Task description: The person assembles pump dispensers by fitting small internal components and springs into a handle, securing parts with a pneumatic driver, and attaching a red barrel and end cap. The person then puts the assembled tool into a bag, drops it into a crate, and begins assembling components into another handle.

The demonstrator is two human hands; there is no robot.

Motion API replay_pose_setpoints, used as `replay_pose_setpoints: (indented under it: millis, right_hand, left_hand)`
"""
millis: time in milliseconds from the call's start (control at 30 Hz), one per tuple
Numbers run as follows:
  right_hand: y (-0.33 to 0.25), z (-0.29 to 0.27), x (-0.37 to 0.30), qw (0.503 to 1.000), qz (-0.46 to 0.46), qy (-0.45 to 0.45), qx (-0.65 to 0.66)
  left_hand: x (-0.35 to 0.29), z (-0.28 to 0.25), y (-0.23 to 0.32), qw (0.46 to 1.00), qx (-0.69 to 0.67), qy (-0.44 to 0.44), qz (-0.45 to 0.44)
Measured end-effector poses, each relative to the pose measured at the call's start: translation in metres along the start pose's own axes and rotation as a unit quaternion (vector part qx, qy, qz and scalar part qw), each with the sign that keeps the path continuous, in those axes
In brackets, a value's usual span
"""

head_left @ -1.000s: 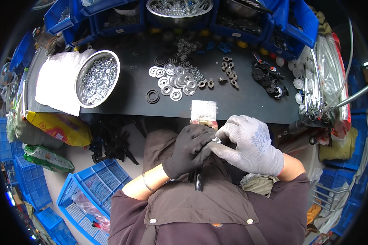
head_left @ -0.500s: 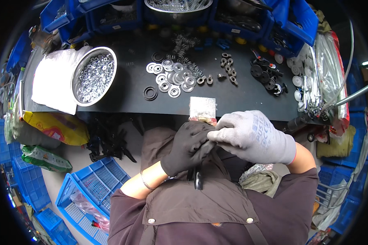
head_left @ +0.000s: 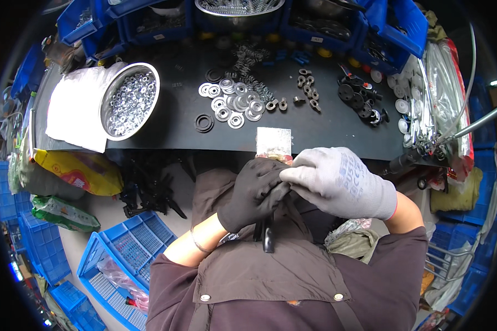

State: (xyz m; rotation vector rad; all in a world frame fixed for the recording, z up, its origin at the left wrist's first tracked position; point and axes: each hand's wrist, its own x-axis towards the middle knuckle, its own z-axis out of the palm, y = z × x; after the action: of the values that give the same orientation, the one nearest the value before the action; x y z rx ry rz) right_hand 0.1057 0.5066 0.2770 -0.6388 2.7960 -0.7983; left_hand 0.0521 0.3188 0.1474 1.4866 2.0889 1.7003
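My left hand (head_left: 254, 193), in a black glove, is closed around a black part with a smooth rounded end (head_left: 268, 241). That end sticks out below the hand towards my apron; the rest is hidden by the glove. My right hand (head_left: 339, 185), in a light grey glove, meets the left at the fingertips. Its thumb and fingers are pinched together, and whatever lies between them is hidden. Both hands are just in front of the bench edge, by a small silvery metal block (head_left: 274, 142) that projects from it.
On the dark bench (head_left: 171, 118) lie metal washers (head_left: 240, 102), springs (head_left: 251, 58), small metal fittings (head_left: 306, 85) and black knobs (head_left: 359, 96). A steel bowl of nuts (head_left: 130, 102) stands left. Blue bins (head_left: 331, 33) line the back. A blue crate (head_left: 121, 243) sits low left.
Both hands stay together at the same spot, with only slight shifts of the fingers. The whole view has moved a little; nothing on the bench has visibly moved.
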Motion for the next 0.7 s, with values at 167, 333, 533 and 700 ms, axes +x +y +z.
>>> replay_pose_setpoints:
  millis: [167, 333, 533, 700]
  right_hand:
    - [0.013, -0.001, 0.001, 0.998, -0.051, 0.008, -0.021]
    - [0.021, -0.003, 0.006, 0.996, -0.081, -0.008, 0.042]
    - [-0.001, 0.002, 0.004, 0.996, 0.084, 0.024, 0.0]
    - [-0.012, 0.012, -0.001, 0.988, 0.07, 0.139, 0.007]
  left_hand:
    - [0.002, -0.002, 0.003, 1.0, 0.003, 0.002, -0.002]
    - [0.0, -0.001, 0.001, 1.0, -0.005, 0.005, -0.004]
    - [-0.004, 0.002, -0.003, 1.0, -0.004, 0.025, 0.014]
    - [0.002, -0.002, 0.001, 1.0, -0.007, 0.008, 0.004]
